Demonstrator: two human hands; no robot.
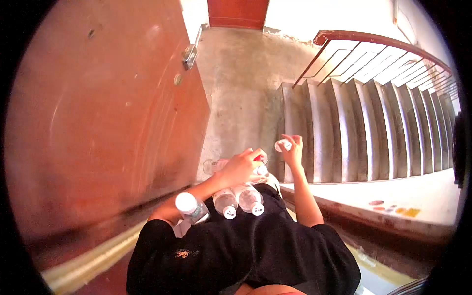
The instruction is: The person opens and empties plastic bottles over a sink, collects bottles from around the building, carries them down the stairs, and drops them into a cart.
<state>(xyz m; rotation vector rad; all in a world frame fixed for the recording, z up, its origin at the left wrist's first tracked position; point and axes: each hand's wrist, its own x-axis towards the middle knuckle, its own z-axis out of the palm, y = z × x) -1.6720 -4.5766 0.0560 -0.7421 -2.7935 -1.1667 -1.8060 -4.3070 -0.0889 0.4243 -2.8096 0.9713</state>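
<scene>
My left forearm crosses my front, and my left hand (241, 168) is closed on a clear plastic bottle (210, 166) that lies crosswise under it. A white bottle cap (261, 170) shows by its fingertips. Between that arm and my black shirt, two more clear bottles with printed white caps, one left (225, 202) and one right (250, 197), are held. A wider bottle with a big white cap (187, 202) sits in the crook of the elbow. Farther right, above the top stair, my right hand (293, 148) is closed around what looks like a clear plastic bottle (282, 145), mostly hidden.
On the left stands a large reddish-brown door (123, 98) with a metal latch (189, 56). Stairs (344, 132) with a red-topped railing (383, 39) run along the right. A concrete landing (236, 83) extends ahead to another red door (238, 14).
</scene>
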